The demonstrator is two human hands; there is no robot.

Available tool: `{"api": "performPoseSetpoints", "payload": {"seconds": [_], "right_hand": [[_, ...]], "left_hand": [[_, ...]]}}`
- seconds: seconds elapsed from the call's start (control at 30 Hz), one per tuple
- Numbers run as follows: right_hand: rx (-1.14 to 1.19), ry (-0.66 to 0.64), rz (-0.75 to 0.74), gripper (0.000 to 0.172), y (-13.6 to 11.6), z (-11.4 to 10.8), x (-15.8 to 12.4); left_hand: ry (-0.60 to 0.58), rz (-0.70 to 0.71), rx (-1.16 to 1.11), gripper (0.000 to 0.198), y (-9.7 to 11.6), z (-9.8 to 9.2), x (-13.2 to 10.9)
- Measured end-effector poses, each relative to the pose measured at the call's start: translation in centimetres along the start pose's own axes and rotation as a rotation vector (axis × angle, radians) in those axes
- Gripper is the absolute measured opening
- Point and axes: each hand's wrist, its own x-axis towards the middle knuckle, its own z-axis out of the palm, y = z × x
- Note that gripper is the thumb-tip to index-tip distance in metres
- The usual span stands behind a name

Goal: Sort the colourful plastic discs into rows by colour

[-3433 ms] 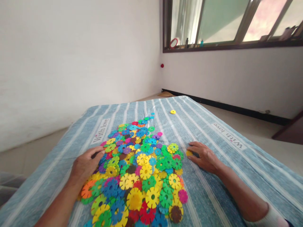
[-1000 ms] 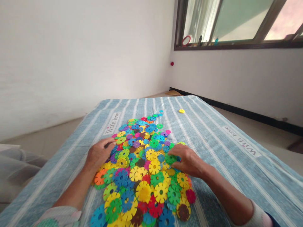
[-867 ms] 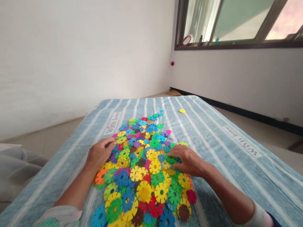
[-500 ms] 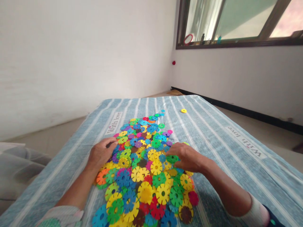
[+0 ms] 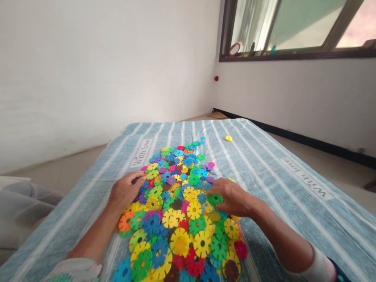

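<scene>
A pile of colourful notched plastic discs [image 5: 194, 210] spreads along the striped cloth in front of me. At its left edge is my left hand [image 5: 126, 190], fingers bent and closed beside yellow and lime discs. A dark spot shows between thumb and finger; whether it is a disc or shadow is unclear. My right hand [image 5: 230, 196] rests over the right edge, its fingers curled down. A green disc [image 5: 215, 199] shows right by its thumb and fingers. The fingertips are partly hidden, and I cannot make out what they hold.
Apart from the pile, a yellow disc [image 5: 228, 138] lies near the far edge of the cloth-covered table [image 5: 282, 203]. White walls stand beyond, with a window [image 5: 305, 23] at upper right. Translucent plastic sheeting [image 5: 23, 211] is at the left, below the table edge.
Both hands keep the same pose and place at the pile. The view has shifted very slightly; no disc has visibly been moved.
</scene>
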Motion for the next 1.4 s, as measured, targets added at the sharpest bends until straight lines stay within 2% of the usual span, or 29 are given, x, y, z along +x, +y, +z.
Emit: {"api": "performPoseSetpoints", "payload": {"seconds": [0.43, 0.73, 0.93, 1.13, 1.27, 1.4], "right_hand": [[0.081, 0.1, 0.092, 0.035, 0.6, 0.1, -0.2], [0.246, 0.161, 0.137, 0.037, 1.1, -0.5, -0.6], [0.246, 0.123, 0.179, 0.037, 1.4, -1.6, -1.5], [0.158, 0.081, 0.291, 0.039, 2.3, -2.7, -4.8], [0.11, 0.031, 0.339, 0.038, 1.8, -2.4, -6.3], [0.049, 0.02, 0.346, 0.031, 0.7, -1.7, -6.4]], "left_hand": [[0.008, 0.007, -0.026, 0.035, 0.0, -0.1, -0.1], [-0.008, 0.004, -0.009, 0.035, 0.6, -0.3, -0.2], [-0.031, -0.012, 0.009, 0.037, 1.1, -0.6, -0.3], [-0.05, -0.015, 0.011, 0.041, 1.1, -0.5, -0.3], [-0.042, -0.018, 0.012, 0.041, 1.0, -0.4, -0.3], [-0.038, -0.014, 0.014, 0.04, 1.1, -0.5, -0.2]]}}
